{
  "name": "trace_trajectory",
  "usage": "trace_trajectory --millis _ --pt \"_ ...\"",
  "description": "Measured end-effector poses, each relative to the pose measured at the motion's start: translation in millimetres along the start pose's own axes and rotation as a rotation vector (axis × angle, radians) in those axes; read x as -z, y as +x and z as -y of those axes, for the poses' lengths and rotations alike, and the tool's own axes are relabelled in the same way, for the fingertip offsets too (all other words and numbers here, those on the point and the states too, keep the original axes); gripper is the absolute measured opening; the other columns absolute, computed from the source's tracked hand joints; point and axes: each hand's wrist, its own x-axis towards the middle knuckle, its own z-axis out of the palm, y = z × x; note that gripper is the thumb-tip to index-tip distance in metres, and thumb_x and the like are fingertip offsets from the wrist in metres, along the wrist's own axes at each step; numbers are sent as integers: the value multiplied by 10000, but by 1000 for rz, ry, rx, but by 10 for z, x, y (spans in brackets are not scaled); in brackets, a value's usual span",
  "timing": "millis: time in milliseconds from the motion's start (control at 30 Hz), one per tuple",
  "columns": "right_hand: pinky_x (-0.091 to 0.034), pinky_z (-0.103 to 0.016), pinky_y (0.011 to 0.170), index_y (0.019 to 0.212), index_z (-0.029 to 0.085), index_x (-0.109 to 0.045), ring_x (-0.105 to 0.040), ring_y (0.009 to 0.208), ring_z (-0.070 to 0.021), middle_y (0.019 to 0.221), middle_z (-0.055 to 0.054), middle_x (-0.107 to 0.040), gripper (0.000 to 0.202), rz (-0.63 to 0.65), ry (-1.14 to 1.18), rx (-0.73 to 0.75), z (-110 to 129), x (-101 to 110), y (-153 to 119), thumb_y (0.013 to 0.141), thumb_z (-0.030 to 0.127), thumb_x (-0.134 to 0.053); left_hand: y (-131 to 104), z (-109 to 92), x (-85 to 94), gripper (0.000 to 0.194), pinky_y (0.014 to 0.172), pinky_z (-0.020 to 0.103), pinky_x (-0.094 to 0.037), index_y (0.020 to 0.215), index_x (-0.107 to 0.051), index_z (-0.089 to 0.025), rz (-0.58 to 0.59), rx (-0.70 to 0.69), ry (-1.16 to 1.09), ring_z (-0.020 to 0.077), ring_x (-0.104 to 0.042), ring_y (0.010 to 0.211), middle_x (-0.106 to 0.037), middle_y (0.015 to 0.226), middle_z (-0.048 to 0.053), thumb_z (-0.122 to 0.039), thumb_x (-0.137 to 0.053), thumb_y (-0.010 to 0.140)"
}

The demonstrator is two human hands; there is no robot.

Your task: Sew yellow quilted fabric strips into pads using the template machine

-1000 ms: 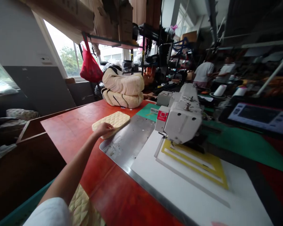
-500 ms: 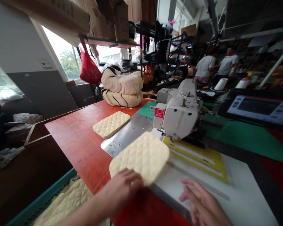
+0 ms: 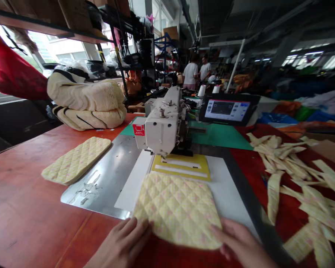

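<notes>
A quilted yellow fabric piece (image 3: 178,208) with rounded corners lies partly over the white plate (image 3: 226,186) in front of the sewing machine (image 3: 163,126). My left hand (image 3: 128,238) grips its left front corner, the thumb side out of sight under the fabric. At the right front corner, my right hand (image 3: 237,238) pinches the edge, its thumb on top. Just beyond the piece sits a yellow slotted template (image 3: 181,169) under the machine head. A stack of similar quilted pieces (image 3: 76,160) rests on the left, overlapping the metal plate (image 3: 100,182).
Cut fabric strips (image 3: 290,160) are heaped on the red table at the right. A control screen (image 3: 229,108) stands behind. Bundled quilted fabric (image 3: 86,100) is piled at the back left, near a hanging red bag (image 3: 13,70). Two people (image 3: 191,74) stand in the background.
The view has swung to the right. The quilted piece has come over the white plate in front of the template, and my right hand, empty before, now holds its right corner.
</notes>
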Motion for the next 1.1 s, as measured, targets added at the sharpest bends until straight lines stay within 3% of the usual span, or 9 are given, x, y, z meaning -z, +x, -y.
trace_trajectory --millis 133,267,333,400,467,533,633,900,1100 --pt "-403 -129 475 906 82 -629 -501 521 -49 682 -38 -591 657 -131 70 98 153 106 316 617 644 -813 356 279 -312 386 684 306 -557 1397 -518 -125 -31 -23 42 200 -626 851 -674 1120 140 -148 -341 1054" --pt "-567 -171 702 1059 88 -647 -652 779 -109 1002 -104 -677 690 -136 167 221 277 142 630 616 574 -855 631 627 -589 274 741 344 -574 1220 -606 -136 46 89 30 219 -632 886 -659 1048 127 -175 -398 1045" --pt "-578 -193 792 1104 90 -644 -675 875 -137 1085 -117 -675 721 -135 127 278 320 149 759 634 603 -832 712 746 -690 233 773 357 -572 1126 -633 -141 56 172 -15 225 -626 906 -653 1024 118 -166 -420 1035" --pt "-542 -200 680 1035 93 -656 -656 769 -137 972 -103 -687 690 -213 -55 301 341 173 862 673 671 -766 749 801 -748 229 814 356 -565 1102 -640 -155 56 249 -79 225 -619 951 -650 1040 109 -131 -428 1020" --pt "-469 -211 611 931 112 -677 -617 702 -141 865 -90 -675 637 -350 -334 348 339 215 940 724 715 -687 742 806 -765 259 859 355 -552 1137 -636 -168 43 309 -151 218 -609 988 -647 1077 102 -95 -425 1007" --pt "-452 -235 680 848 136 -690 -614 782 -170 876 -92 -667 610 -494 -570 467 322 260 1003 770 736 -616 702 786 -756 270 887 369 -538 1171 -629 -175 11 354 -198 215 -598 1002 -641 1101 102 -98 -427 1009" --pt "-441 -276 813 788 145 -686 -597 907 -201 931 -104 -654 650 -602 -709 638 295 307 1085 797 780 -547 630 759 -720 241 888 396 -519 1184 -628 -180 -44 406 -210 225 -575 1007 -623 1108 112 -158 -459 1014" --pt "-419 -255 763 784 147 -678 -583 844 -170 922 -92 -639 684 -572 -723 602 310 407 1147 784 814 -527 610 751 -623 199 817 386 -477 1060 -648 -179 -1 496 -283 219 -534 902 -568 976 103 -267 -476 1014" --pt "-435 -258 752 771 159 -687 -579 817 -169 920 -75 -650 701 -583 -695 570 285 464 1185 706 846 -559 607 745 -624 199 829 389 -426 1065 -634 -208 51 515 -328 203 -573 848 -631 900 53 -273 -449 1032"
